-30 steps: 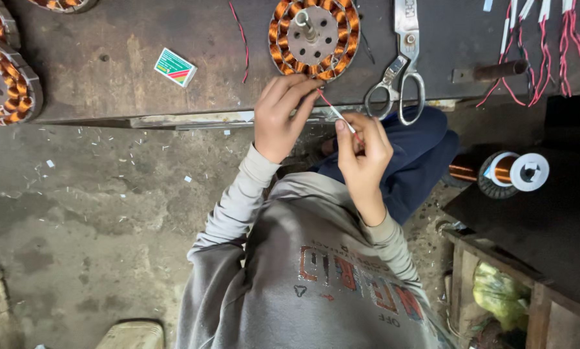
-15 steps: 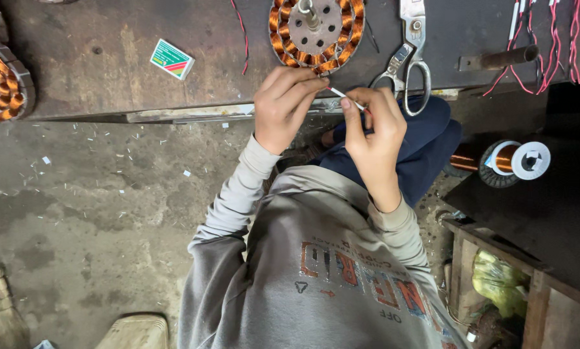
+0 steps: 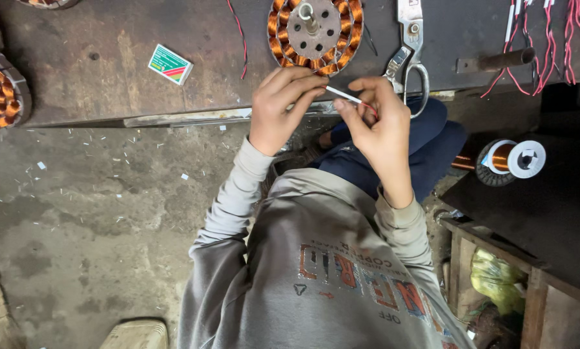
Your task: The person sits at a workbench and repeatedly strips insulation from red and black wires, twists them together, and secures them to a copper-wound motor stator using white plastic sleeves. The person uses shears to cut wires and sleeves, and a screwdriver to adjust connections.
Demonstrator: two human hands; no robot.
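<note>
My left hand [image 3: 278, 111] and my right hand [image 3: 379, 126] meet just below the edge of the dark workbench [image 3: 109, 39]. Between their fingertips they pinch a thin white sleeve [image 3: 343, 96] with a red wire end showing at the right-hand side. The left thumb and forefinger hold its left end; the right fingers close on the red end. Directly above the hands lies a round stator [image 3: 316, 31] wound with copper coils, a shaft at its centre. Grey sleeves cover both forearms.
Scissors [image 3: 411, 55] lie right of the stator, a metal rod [image 3: 497, 61] and red and white wires [image 3: 551, 32] further right. A small green box [image 3: 170, 64] and another stator [image 3: 2, 94] sit left. A copper wire spool [image 3: 513, 161] and wooden crate [image 3: 493, 271] stand right.
My right hand rose to the level of the left, and the sleeve now lies nearly level between them. Both hands sit closer to the bench edge.
</note>
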